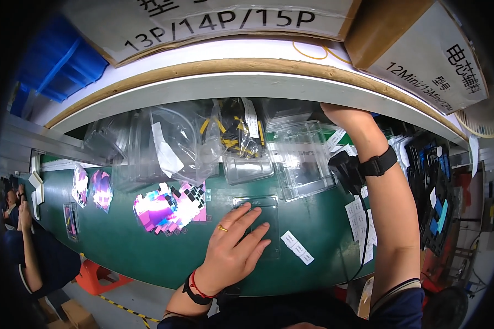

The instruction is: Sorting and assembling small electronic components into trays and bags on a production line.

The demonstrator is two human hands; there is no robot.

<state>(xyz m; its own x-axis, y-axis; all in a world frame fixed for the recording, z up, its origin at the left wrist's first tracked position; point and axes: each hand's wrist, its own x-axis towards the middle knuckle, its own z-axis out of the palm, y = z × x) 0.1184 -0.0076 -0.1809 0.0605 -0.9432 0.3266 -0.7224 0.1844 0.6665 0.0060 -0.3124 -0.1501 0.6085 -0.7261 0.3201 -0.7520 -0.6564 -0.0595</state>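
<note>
My left hand point(233, 249) rests with its fingers stretched out on a shallow clear plastic tray point(270, 207), which lies on the green table in front of me. Just right of that tray is a small white label strip point(297, 248). My right hand point(347, 116) reaches far forward under the shelf edge, above a stack of clear plastic trays point(304, 189). Its fingers are hidden behind the shelf, so whether they hold anything does not show. A black device with a cable point(346, 169) is at my right wrist.
Shiny pink and purple film pieces point(164, 211) lie on the green table point(203, 257), left of centre. Behind are clear bags point(170, 145) and black-and-yellow parts point(239, 131). Cardboard boxes point(417, 60) stand on the low shelf point(230, 82). Black parts point(431, 186) pile up right; another person point(38, 257) sits left.
</note>
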